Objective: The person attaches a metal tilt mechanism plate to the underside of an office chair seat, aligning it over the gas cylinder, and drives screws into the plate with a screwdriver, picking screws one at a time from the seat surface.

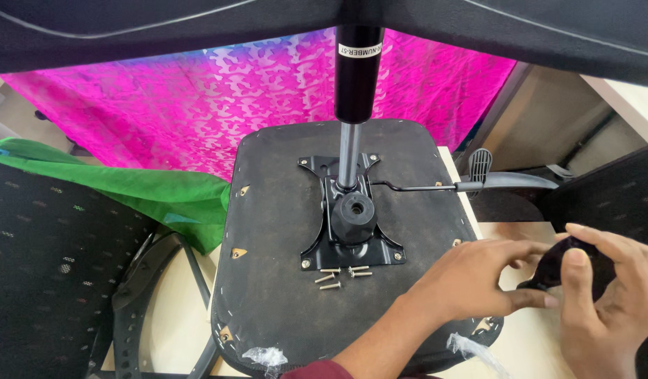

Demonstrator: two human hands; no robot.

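An upturned black chair seat (282, 210) lies in front of me, its underside facing up. A black metal mechanism plate (352, 235) is fixed at its middle, with a gas cylinder (357, 77) standing upright out of it. Several loose screws (341, 275) lie on the seat just in front of the plate. At the seat's right edge, my left hand (471, 281) and my right hand (611, 302) both grip a small black part (554, 267) between their fingertips. The fingers hide most of that part.
A lever with a black paddle handle (506, 182) sticks out to the right of the plate. Pink patterned cloth (197, 98) and green cloth (155, 189) lie behind and to the left. A black mesh chair back (50, 267) stands on the left. Torn plastic wrap (268, 356) clings to the seat's front edge.
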